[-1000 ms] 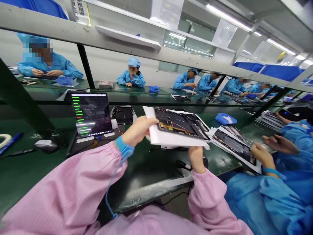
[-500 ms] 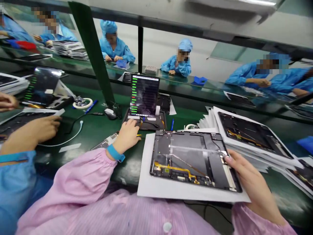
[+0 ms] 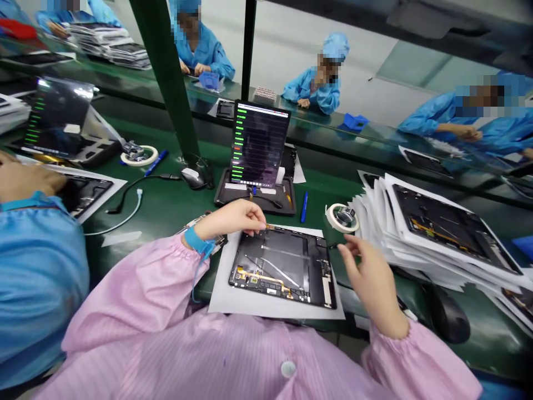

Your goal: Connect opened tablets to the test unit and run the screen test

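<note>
An opened tablet housing [image 3: 287, 266], with orange flex cables and a silvery strip inside, lies on a white paper sheet [image 3: 220, 300] at the bench edge in front of me. My left hand [image 3: 235, 216] is at the housing's upper left edge, fingertips pinched together; what they hold, if anything, is too small to make out. To the right of the housing, my right hand [image 3: 372, 278] hovers open, fingers apart and apart from the housing. A circuit board [image 3: 197, 222] lies partly hidden under my left wrist, which wears a blue strap [image 3: 197, 241].
A lit screen [image 3: 260, 144] stands on a black tray behind the housing. Nearby are a blue pen [image 3: 304, 206], a tape roll [image 3: 342, 218] and a black mouse [image 3: 449, 314]. Housings and paper are stacked [image 3: 453, 228] at right. A co-worker's blue sleeve [image 3: 41, 278] is at left.
The housing and its paper have gone from my right hand down onto the bench, and that hand has let go. My left hand has moved from near the screen tray to the housing's edge.
</note>
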### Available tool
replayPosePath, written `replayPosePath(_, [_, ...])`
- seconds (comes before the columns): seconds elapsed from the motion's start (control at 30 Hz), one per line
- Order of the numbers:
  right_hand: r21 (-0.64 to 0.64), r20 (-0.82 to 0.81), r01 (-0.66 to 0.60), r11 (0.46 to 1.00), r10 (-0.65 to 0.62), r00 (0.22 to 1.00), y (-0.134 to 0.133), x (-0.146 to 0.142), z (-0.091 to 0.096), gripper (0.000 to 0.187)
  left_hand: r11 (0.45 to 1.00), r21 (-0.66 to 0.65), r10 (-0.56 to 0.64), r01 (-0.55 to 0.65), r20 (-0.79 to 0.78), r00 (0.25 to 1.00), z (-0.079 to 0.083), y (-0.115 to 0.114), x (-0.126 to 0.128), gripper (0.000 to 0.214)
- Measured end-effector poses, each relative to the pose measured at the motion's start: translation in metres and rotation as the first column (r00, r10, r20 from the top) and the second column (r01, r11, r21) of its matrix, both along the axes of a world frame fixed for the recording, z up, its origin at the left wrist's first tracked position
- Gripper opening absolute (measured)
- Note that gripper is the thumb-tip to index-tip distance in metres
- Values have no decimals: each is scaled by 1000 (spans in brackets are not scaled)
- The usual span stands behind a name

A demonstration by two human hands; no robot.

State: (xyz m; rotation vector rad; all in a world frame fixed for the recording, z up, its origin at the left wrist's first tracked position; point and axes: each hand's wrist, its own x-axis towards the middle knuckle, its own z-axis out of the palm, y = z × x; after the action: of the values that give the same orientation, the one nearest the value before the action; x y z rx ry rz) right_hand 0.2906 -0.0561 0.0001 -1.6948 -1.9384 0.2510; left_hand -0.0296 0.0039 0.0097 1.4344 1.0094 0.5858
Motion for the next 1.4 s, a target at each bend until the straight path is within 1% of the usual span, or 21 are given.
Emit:
replayPosePath(0.03, [19,31,-101,995,101,994,4,-12,3,29,1000,-13,-9,9,-18,1000,-3,-2,2,17])
replayPosePath(0.07, [-12,34,-230,973,230,973,8,-27,4,23,1000,-15,-15,14,-46,999,-6,-3,3,16])
replayPosePath(0.1, [-71,21,-358,931,360,933,13,-43,3,17,1000,-9,-21,20,-78,997,-9,-4,5,14])
replayPosePath(0.13, [-133,5,-456,880,460,888,17,-60,-1,12,1000,0,-27,27,-108,994,-13,-5,6,13])
replayPosePath(0.17, [-184,-10,-514,838,522,853,22,-75,-7,7,999,10,-33,34,-130,991,-17,-5,7,12])
replayPosePath(0.2, [-217,-21,-540,813,549,835,27,-88,-14,5,999,15,-39,41,-146,988,-21,-5,7,12])
replayPosePath(0.23, [-233,-30,-548,804,557,830,31,-99,-22,8,999,18,-44,47,-159,986,-24,-6,8,15])
replayPosePath(0.3, [-241,-53,-539,807,543,838,36,-110,-34,13,998,18,-57,61,-194,979,-29,-6,8,19])
replayPosePath(0.4, [-236,-101,-537,810,529,843,39,-111,-43,12,997,31,-58,70,-289,956,-29,-9,10,19])
replayPosePath(0.53, [-205,-156,-558,804,536,829,37,-106,-42,8,996,62,-31,60,-393,919,-28,-11,16,20])
replayPosePath(0.7, [-183,-164,-561,808,537,827,35,-107,-44,8,985,121,-59,126,-447,893,-28,-11,19,23])
replayPosePath(0.83, [-184,-157,-547,817,525,837,34,-108,-44,9,980,140,-61,139,-450,891,-29,-12,19,24])
replayPosePath(1.03, [-192,-157,-545,816,522,838,34,-108,-42,10,985,115,-65,131,-456,887,-27,-14,21,23])
replayPosePath(1.27, [-198,-152,-550,812,528,835,35,-108,-41,9,979,141,-70,145,-433,898,-27,-15,20,21])
replayPosePath(1.4, [-200,-149,-547,813,526,837,35,-109,-42,9,974,168,-63,151,-437,897,-28,-16,20,17])
